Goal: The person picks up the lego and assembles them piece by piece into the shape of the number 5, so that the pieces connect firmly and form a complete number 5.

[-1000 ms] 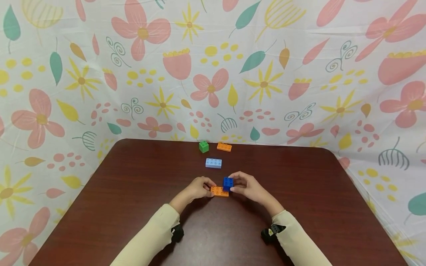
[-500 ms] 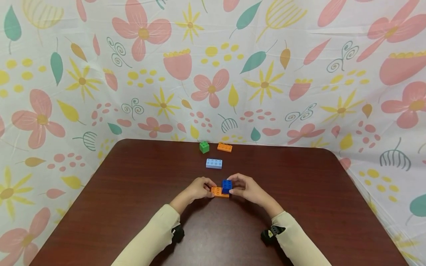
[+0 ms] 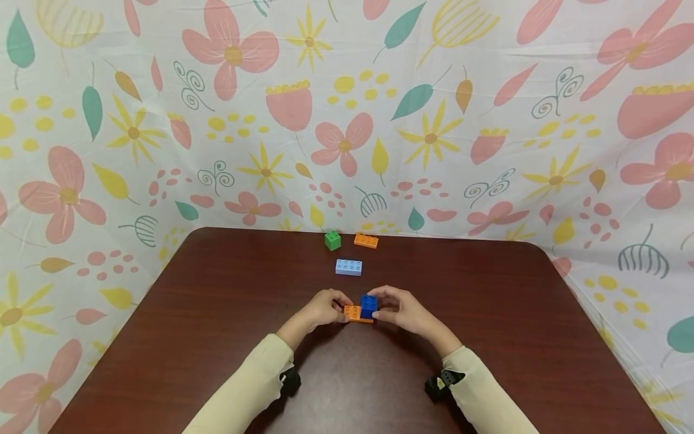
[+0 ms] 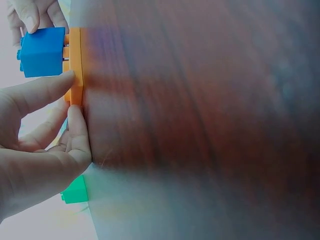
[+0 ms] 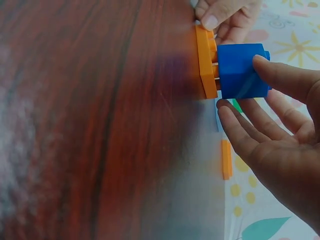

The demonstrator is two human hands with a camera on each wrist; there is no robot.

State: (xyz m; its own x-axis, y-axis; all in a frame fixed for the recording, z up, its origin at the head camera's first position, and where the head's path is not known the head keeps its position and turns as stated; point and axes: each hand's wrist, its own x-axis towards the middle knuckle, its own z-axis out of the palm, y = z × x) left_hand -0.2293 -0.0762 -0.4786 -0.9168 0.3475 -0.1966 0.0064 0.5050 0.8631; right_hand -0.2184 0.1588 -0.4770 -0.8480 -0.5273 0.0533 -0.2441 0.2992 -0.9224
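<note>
blue brick [image 3: 368, 306]: over the right end of the near orange brick, between your hands; both wrist views show orange studs in a slim gap under it, so it does not sit flush.
near orange brick [image 3: 352, 312]: low and flat on the table, its left studs bare in the head view.
your right hand [image 3: 403, 308]: holding the blue brick from the right, thumb on its near side, fingers along its far side.
your left hand [image 3: 322, 307]: pinching the left end of the near orange brick between thumb and fingers.
light blue brick [image 3: 349, 267]: lying beyond your hands, apart from both.
green brick [image 3: 332, 240]: close to the far edge, farther off than the light blue one.
far orange brick [image 3: 365, 241]: just right of the green brick, not touching it.
your sleeves [image 3: 241, 386]: cream, with black devices [image 3: 290, 381] at both wrists.
table [image 3: 466, 289]: dark reddish brown, glossy.
cloth [image 3: 347, 78]: white with flowers and leaves, behind the far edge.
</note>
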